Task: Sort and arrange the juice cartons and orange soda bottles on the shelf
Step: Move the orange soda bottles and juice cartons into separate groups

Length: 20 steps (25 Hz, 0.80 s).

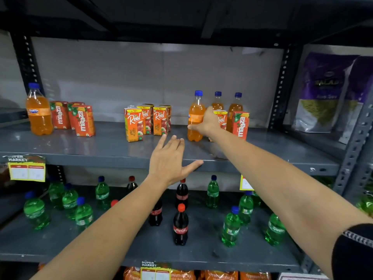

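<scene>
On the grey shelf (101, 150), my right hand (207, 123) is wrapped around an orange soda bottle (195, 116) with a blue cap, right of centre. Behind it stand two more orange bottles (235, 106), a Real carton (222, 118) partly hidden by my hand, and a Maaza carton (240, 124). My left hand (169, 158) hovers open above the shelf's front edge, fingers spread. Several Real apple cartons (134, 124) cluster at the centre. At the far left stand another orange soda bottle (38, 112) and three red Maaza cartons (82, 120).
The shelf below holds scattered green soda bottles (231, 227) and dark cola bottles (181, 225). Purple snack bags (327, 91) fill the neighbouring bay on the right. A perforated upright (279, 87) separates the bays. Yellow price tags (27, 170) hang off the shelf front.
</scene>
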### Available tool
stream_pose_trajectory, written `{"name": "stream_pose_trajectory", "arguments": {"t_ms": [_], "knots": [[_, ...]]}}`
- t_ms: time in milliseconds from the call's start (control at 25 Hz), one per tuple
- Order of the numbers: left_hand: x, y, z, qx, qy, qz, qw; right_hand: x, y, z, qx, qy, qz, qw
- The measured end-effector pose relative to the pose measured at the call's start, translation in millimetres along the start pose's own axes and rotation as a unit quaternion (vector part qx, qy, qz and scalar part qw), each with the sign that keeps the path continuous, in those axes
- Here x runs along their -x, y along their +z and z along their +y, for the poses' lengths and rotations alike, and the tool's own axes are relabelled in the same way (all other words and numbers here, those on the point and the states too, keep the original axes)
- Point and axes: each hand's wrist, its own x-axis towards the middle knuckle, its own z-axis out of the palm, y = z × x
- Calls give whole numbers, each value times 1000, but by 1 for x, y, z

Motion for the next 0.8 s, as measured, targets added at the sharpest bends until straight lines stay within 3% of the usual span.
{"name": "stream_pose_trajectory", "arguments": {"t_ms": [160, 360, 520, 800], "knots": [[2, 1, 1, -13, -1, -10, 1000, 13, -1, -3, 65, -15, -5, 998], [5, 1, 2, -11, -4, -8, 1000, 15, -31, -27, 296, -98, -25, 950], [3, -4, -8, -35, 17, -21, 999, 7, -53, -30, 322, -132, 25, 937], [14, -10, -49, -76, 0, -44, 996, -17, -59, 1, 392, -126, -92, 907]]}}
